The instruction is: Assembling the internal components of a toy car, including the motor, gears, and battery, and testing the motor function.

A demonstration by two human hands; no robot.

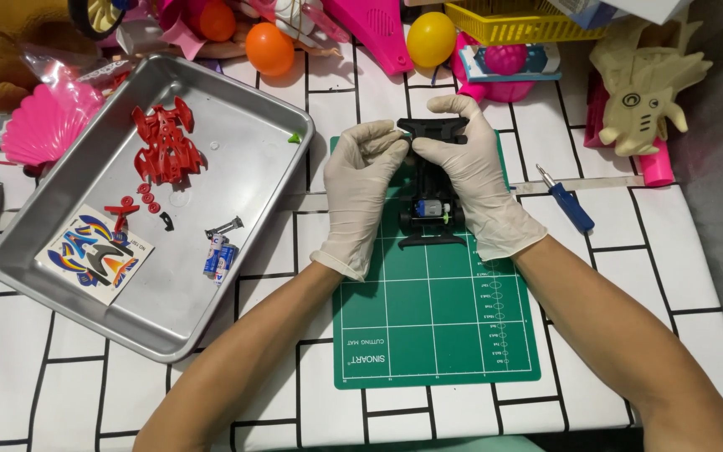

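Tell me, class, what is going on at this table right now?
A person in pale gloves holds a black toy car frame over a green cutting mat. The left hand pinches at its front end; the right hand grips its side. Beside them, a metal tray holds a red car shell, a sticker sheet and small parts. A blue screwdriver lies untouched to the right of the mat.

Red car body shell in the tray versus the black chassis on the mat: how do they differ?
The red body shell lies untouched in the metal tray; the black chassis sits over the green cutting mat, held by the left hand and right hand. The shell is a bare red piece; the chassis carries a small motor. Both are toy car parts.
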